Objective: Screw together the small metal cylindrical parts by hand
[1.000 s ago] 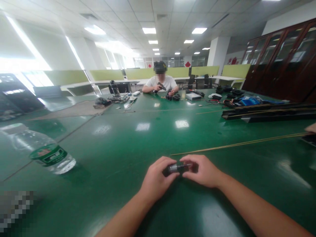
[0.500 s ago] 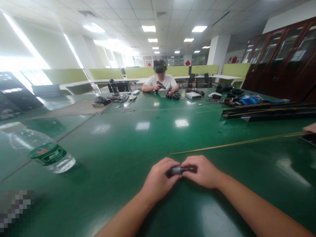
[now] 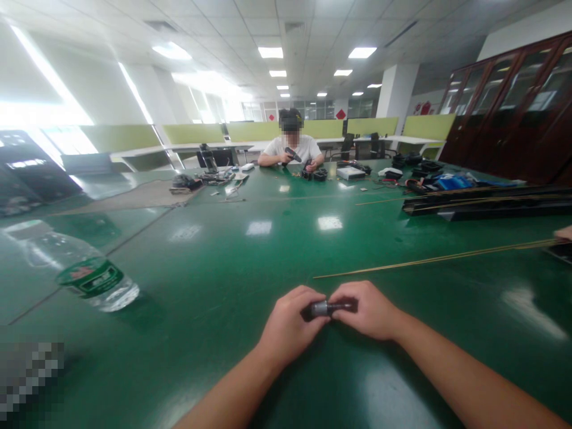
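A small dark cylindrical part with a silver band [image 3: 325, 308] is held between both of my hands, low over the green table [image 3: 214, 268]. My left hand [image 3: 288, 326] is closed around its left end. My right hand [image 3: 369, 310] pinches its right end with curled fingers. Most of the part is hidden by my fingers.
A plastic water bottle [image 3: 87, 275] with a green label stands at the left. Thin brass rods [image 3: 438, 258] lie across the table beyond my hands. Long black rails [image 3: 491, 205] lie at the right. A person [image 3: 291, 149] sits at the far end holding a dark tool, amid scattered parts.
My hands have shifted slightly closer together on the part; the view has drifted a little. Otherwise the scene is unchanged.
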A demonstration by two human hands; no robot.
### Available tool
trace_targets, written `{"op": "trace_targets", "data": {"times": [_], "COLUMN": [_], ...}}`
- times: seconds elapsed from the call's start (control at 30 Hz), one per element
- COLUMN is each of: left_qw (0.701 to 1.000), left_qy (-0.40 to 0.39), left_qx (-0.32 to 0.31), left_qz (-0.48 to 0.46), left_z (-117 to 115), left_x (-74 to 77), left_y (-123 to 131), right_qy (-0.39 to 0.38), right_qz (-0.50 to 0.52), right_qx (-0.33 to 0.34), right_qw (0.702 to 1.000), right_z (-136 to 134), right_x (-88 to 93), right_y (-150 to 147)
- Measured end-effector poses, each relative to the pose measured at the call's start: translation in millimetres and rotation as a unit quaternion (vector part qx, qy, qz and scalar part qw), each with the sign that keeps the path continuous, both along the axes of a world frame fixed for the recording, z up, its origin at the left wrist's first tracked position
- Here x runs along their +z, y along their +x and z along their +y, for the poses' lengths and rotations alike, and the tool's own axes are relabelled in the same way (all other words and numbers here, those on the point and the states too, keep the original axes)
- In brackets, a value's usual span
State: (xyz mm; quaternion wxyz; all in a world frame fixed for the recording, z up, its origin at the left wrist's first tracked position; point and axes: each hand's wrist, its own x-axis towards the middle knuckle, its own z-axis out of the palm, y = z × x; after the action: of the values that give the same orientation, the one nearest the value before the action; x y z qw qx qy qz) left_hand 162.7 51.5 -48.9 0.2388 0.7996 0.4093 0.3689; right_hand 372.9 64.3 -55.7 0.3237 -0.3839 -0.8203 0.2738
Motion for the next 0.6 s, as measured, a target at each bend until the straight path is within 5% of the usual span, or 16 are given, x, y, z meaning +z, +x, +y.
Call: {"op": "trace_targets", "data": {"times": [0.6], "left_qw": [1.0], "left_qy": [0.007], "left_qx": [0.002], "left_qz": [0.0], "left_z": [1.0], "left_x": [-4.2], "left_y": [-2.8], "right_qy": [-0.029], "right_qz": [-0.004], "right_qx": [-0.024], "right_qw": [0.999], "right_z": [1.3], "right_x": [-3.9], "right_y": [0.1]}}
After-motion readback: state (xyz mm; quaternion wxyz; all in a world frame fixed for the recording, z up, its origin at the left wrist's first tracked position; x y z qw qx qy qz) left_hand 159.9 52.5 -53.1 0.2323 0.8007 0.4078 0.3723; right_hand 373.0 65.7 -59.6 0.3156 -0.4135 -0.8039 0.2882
